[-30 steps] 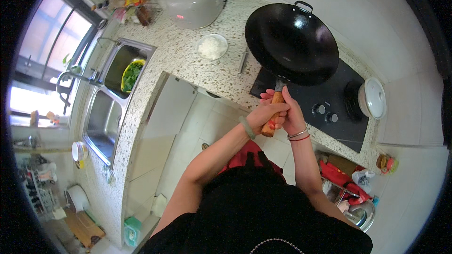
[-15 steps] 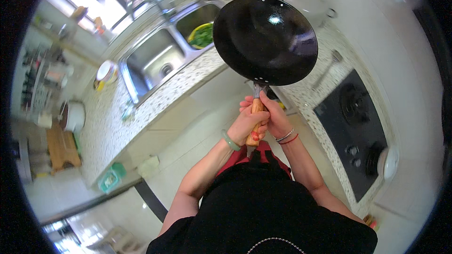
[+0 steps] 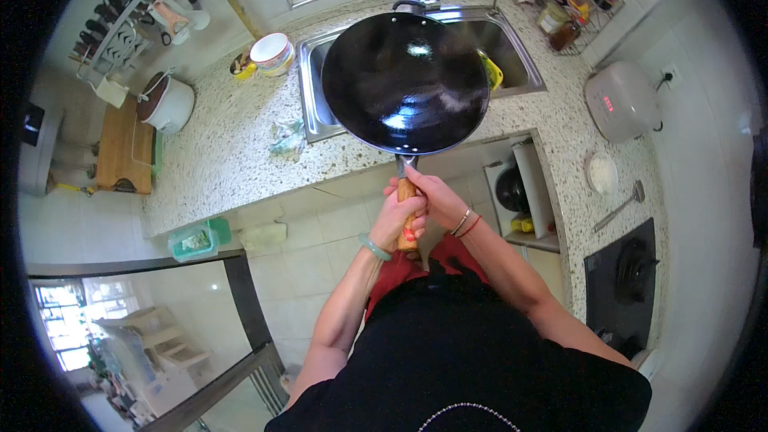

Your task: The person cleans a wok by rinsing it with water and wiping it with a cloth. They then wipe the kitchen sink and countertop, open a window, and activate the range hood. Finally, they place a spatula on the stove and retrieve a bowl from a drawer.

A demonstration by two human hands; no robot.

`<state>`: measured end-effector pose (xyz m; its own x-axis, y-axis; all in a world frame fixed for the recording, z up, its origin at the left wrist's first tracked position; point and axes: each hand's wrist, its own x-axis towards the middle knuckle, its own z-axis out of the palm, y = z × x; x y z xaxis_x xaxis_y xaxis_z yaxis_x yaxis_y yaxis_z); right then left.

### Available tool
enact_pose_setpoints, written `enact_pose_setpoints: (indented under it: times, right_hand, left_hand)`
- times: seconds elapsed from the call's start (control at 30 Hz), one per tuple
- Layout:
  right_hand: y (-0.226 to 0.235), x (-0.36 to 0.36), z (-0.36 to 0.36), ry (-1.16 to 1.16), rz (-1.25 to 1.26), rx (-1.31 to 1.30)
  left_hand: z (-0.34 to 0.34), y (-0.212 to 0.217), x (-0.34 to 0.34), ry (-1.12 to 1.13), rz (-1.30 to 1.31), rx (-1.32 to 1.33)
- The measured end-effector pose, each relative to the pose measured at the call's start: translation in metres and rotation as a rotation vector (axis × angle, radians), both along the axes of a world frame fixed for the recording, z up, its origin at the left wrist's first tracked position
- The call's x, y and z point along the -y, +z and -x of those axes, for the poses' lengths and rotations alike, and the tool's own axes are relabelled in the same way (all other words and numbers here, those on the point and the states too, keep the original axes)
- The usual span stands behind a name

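Note:
A large black wok (image 3: 404, 84) is held out in front of me by its wooden handle (image 3: 407, 224), over the counter's front edge and in front of the sink. Its inside is dark and shiny. My left hand (image 3: 398, 220) wraps around the handle, with a green bangle on the wrist. Higher up the same handle, close to the metal neck, my right hand (image 3: 438, 198) grips too, its thumb lying along the wood. The wok hides much of the double sink (image 3: 520, 60), where a yellow-green basket (image 3: 493, 72) shows in the right basin.
A stove (image 3: 620, 280) with a ladle (image 3: 620, 206) beside it is at the right. Near them stand a white bowl (image 3: 602, 173) and a rice cooker (image 3: 624, 102). An open cabinet (image 3: 524, 192) is below the counter. On the left are a pot (image 3: 170, 104) and a cutting board (image 3: 126, 148).
I have turned left, so the wok, still in both hands, has swung from beside the sink to in front of it. The stove now appears farther right and lower.

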<state>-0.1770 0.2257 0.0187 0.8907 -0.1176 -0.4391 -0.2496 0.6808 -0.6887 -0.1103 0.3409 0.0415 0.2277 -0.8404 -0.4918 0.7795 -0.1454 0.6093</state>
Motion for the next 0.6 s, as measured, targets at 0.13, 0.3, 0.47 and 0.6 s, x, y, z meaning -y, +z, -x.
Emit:
enact_pose_setpoints:
  times: [0.13,0.3,0.47,0.6]
  right_hand:
    - [-0.03,0.016,-0.032,0.082,0.066,-0.11]
    - [-0.053,0.07,-0.056,0.229,0.347,-0.158]
    - [-0.004,0.143,-0.091,0.322,0.419,-0.256]
    - [0.008,0.212,-0.134,0.058,0.415,-0.174]
  left_hand:
    - [-0.023,-0.016,0.004,0.061,0.009,-0.013]
    - [-0.047,-0.047,0.021,0.156,0.013,-0.085]
    - [-0.076,-0.064,0.043,0.229,-0.047,-0.123]
    - [-0.089,-0.077,0.059,0.249,-0.026,-0.158]
